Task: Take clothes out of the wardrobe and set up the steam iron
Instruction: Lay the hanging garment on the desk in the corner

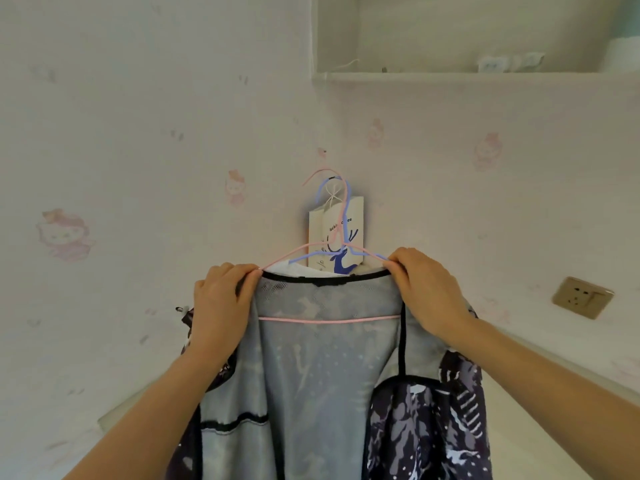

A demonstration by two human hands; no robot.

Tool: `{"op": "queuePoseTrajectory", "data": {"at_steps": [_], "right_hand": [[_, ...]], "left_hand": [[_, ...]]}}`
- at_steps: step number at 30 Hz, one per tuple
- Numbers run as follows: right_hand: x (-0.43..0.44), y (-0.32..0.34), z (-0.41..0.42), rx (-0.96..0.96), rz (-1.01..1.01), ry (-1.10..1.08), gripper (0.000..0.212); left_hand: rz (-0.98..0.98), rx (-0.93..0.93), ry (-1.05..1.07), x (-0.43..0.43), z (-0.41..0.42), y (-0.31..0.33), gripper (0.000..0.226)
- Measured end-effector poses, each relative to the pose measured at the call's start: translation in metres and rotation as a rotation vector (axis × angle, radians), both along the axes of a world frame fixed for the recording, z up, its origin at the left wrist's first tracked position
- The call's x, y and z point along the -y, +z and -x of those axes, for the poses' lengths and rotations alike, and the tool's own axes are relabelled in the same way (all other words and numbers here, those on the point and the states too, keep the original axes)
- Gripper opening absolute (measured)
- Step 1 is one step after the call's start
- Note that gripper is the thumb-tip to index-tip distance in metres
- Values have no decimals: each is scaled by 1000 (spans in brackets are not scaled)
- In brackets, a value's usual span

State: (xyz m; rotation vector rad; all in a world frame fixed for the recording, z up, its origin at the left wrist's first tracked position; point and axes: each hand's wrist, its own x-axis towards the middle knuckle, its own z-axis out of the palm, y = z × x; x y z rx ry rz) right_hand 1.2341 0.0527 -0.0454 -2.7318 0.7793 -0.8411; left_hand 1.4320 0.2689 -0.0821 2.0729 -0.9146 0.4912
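Note:
A dark patterned jacket [325, 372] with a grey lining hangs open on a pink wire hanger [329, 320] against the wall. My left hand [221, 303] grips the jacket's left shoulder at the collar. On the other side my right hand [427, 292] grips the right shoulder where the hanger's arm ends. A blue wire hanger [348, 202] shares the same wall hook, and a white garment [294, 268] shows just behind the collar. No steam iron is in view.
A white paper bag [337, 233] with a blue deer print hangs on the hook behind the hangers. A gold wall socket [581, 296] sits to the right. A recessed wall shelf [467, 76] above holds white plugs [509, 62].

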Motion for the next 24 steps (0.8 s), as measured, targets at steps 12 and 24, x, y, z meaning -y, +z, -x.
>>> {"op": "queuePoseTrajectory", "data": {"at_steps": [12,24], "right_hand": [[86,-56,-108,-27,-135,41,27],[194,-173,-205,-165,-300,43,24]], "left_hand": [[-30,-183,20,83,-90,-48,18],[-270,-321,93,180,-175,-147,15]]}}
